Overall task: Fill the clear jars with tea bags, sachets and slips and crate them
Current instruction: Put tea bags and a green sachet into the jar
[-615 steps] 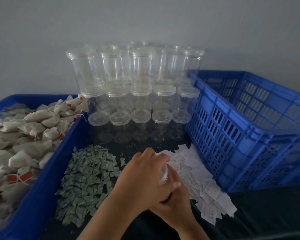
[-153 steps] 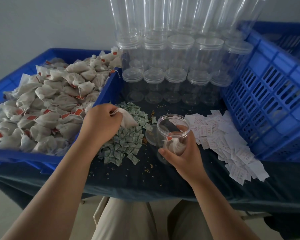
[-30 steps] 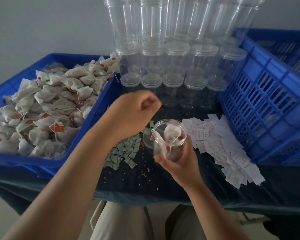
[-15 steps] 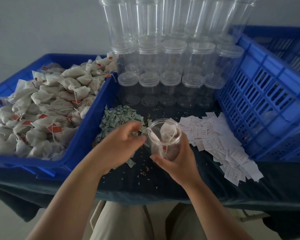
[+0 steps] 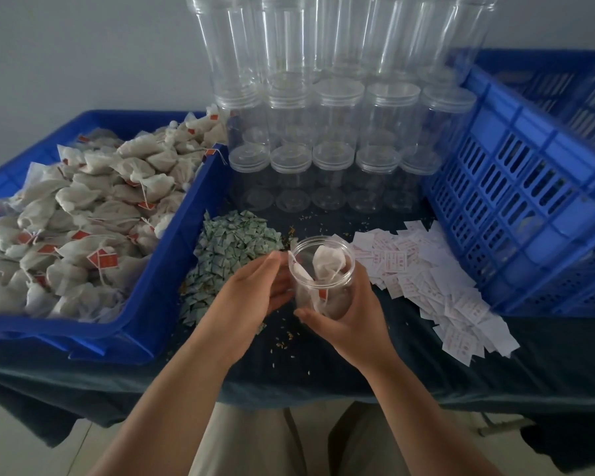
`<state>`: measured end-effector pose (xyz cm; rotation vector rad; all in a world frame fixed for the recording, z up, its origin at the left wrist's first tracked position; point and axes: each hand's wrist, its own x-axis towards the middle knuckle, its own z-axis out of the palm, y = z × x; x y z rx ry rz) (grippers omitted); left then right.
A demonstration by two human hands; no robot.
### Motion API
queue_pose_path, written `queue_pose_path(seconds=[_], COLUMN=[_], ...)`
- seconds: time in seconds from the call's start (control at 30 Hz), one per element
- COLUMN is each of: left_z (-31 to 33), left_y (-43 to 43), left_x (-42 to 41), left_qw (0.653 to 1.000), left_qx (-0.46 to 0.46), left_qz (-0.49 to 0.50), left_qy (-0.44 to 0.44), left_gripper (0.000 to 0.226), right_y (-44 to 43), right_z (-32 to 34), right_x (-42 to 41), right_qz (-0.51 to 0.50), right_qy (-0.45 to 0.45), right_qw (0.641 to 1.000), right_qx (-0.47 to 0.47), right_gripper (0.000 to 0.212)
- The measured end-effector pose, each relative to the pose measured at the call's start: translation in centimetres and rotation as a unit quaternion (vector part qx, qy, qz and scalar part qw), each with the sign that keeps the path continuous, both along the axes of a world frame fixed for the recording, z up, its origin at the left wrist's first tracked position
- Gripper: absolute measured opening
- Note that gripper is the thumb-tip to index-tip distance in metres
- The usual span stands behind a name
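Observation:
My right hand [image 5: 351, 314] grips an open clear jar [image 5: 323, 286] above the dark table, with white tea bags inside it. My left hand [image 5: 255, 293] is pressed against the jar's left side, fingers curled near the rim; I cannot tell whether it pinches anything. Just behind that hand lies the pile of green sachets [image 5: 231, 242]. White slips [image 5: 426, 283] are spread to the right of the jar. Tea bags [image 5: 83, 207] with red tags fill the blue bin [image 5: 172, 269] on the left. The blue slatted crate [image 5: 529, 187] stands at the right.
Several lidded empty clear jars [image 5: 337, 132] are stacked in rows at the back centre, between bin and crate. Loose tea crumbs dot the dark cloth [image 5: 323, 365] near the table's front edge. My legs show below the table.
My left hand came down from above the jar to the green sachets, then moved right against the jar's side. The right hand has kept hold of the jar throughout.

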<state>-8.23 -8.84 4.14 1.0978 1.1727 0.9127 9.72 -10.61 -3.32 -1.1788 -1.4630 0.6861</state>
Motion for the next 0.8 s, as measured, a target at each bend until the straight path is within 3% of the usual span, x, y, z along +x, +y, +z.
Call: queue_pose_path(seconds=[0.1,0.2,0.3,0.37,0.47,0.53,0.63,0.7,0.8], left_z=[0.2,0.7,1.2,1.4,1.6,1.9,2.6,3.6,4.9], left_y=[-0.2,-0.1,0.2,0.1,-0.2,-0.1,0.5,0.9,1.9], left_x=[-0.3,-0.2,0.1,0.2,0.2,0.1,-0.3,-0.3,-0.6], left_qw=[0.997,0.999,0.993,0.972,0.930,0.906,0.829,0.804,0.796], left_qx=[0.065,0.043,0.089,0.150,0.262,0.337,0.402,0.346,0.195], left_qz=[0.007,-0.004,0.058,0.142,0.192,0.136,-0.034,-0.140,-0.284], left_qy=[0.037,-0.016,0.051,0.116,0.172,0.217,0.387,0.463,0.498], left_gripper=[0.024,0.033,0.017,0.004,0.008,0.008,0.015,0.024,0.045], right_y=[0.1,0.0,-0.1,-0.2,-0.1,0.0,-0.1,-0.1,-0.1], right_z=[0.0,0.0,0.1,0.2,0.2,0.2,0.2,0.2,0.1], right_x=[0.1,0.1,0.0,-0.1,-0.3,-0.2,-0.1,0.0,-0.1], right_qz=[-0.004,-0.010,-0.004,0.002,-0.001,-0.001,0.003,0.006,0.028], right_qy=[0.005,0.006,-0.005,-0.024,-0.050,-0.049,-0.043,-0.047,-0.065], right_qw=[1.000,1.000,1.000,1.000,0.999,0.999,0.999,0.999,0.998], right_qx=[-0.001,0.000,0.000,0.003,0.004,0.000,-0.005,-0.004,0.001], right_gripper=[0.081,0.082,0.082,0.081,0.081,0.080,0.078,0.078,0.074])
